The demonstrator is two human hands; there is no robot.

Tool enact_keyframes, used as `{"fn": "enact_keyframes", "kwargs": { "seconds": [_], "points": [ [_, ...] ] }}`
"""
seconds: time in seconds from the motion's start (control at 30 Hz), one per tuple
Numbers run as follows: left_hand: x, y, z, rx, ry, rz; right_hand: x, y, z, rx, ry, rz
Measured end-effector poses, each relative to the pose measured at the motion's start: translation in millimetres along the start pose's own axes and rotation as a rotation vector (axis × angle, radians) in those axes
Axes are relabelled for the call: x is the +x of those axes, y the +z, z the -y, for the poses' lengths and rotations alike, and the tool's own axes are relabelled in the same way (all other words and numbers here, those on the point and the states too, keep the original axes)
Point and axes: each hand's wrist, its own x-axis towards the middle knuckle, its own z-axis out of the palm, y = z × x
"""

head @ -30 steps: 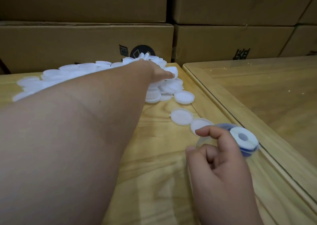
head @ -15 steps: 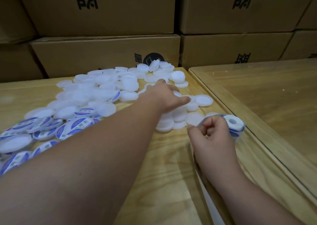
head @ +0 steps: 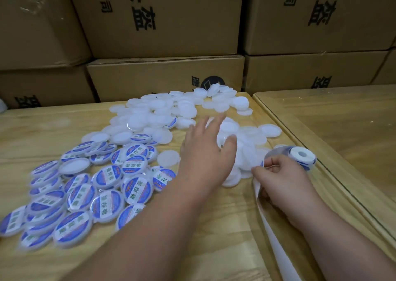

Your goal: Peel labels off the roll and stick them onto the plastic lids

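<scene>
Labels on small white-and-blue roll (head: 301,154): being pinched by right hand (head: 282,182); left hand (head: 205,150), fingers spread flat, pressing plain white round plastic lids (head: 246,150) on wooden desk (head: 32,130).

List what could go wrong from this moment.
1. The left hand, spread over the plain lids, may push some toward the table edge.
2. The backing strip trailing from the right hand could snag under that forearm.
3. Plain lids could slide among the labelled lids.
</scene>
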Motion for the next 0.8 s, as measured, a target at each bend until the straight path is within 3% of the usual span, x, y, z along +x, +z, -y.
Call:
{"fn": "enact_keyframes", "kwargs": {
  "seconds": [0.13, 0.3, 0.5, 0.63, 0.8],
  "points": [
    [-78, 7, 12, 0.050, -0.017, -0.015, -2, -3, 4, 0.030, 0.011, 0.027],
    [-72, 8, 11, 0.258, 0.032, 0.010, -3, 0, 2, 0.153, -0.025, 0.023],
    [-85, 3, 14, 0.393, -0.151, 0.077, -6, 1, 8, 0.461, -0.065, 0.115],
    [-88, 5, 13, 0.329, -0.147, 0.137, -8, 6, 9, 0.508, -0.093, 0.172],
    [-86, 2, 19, 0.144, -0.067, 0.069, -12, 6, 10, 0.431, -0.092, 0.183]
  ]
}}
